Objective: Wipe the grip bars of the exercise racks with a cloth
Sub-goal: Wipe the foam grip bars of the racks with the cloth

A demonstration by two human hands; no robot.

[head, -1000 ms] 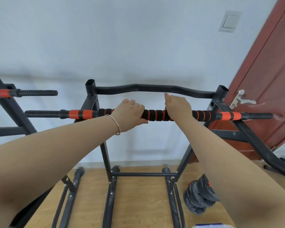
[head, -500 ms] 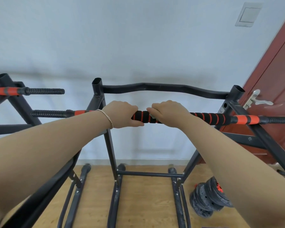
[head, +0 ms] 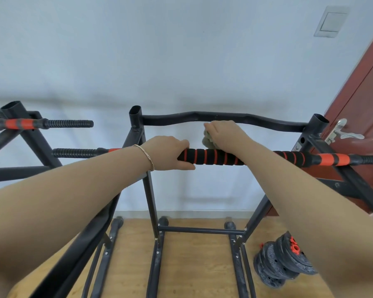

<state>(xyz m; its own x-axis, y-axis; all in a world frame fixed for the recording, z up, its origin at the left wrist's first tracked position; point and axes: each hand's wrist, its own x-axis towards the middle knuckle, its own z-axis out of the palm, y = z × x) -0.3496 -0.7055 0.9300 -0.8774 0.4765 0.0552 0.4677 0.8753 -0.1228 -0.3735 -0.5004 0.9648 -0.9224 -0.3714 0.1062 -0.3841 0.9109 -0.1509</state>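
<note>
Right now the cloth [head: 207, 139], a small greyish wad, is bunched in the right hand [head: 224, 132]. It appears to sit just clear of the foam grip bar [head: 211, 157] and just below the rack's curved rear bar [head: 256, 119] (whether it brushes that one I cannot say, since the hand hides the contact). The left hand [head: 170, 154] wraps the striped foam beside it, fingers curled over the top, steadying it. I judge this a gap between wiping strokes. The next move calls for pressing the cloth down around a bar and sliding it along toward the unwiped length. A second rack's grip [head: 69, 123] pokes in at far left. Weight plates [head: 284, 261] lie on the wooden floor near the door [head: 364, 104].
</note>
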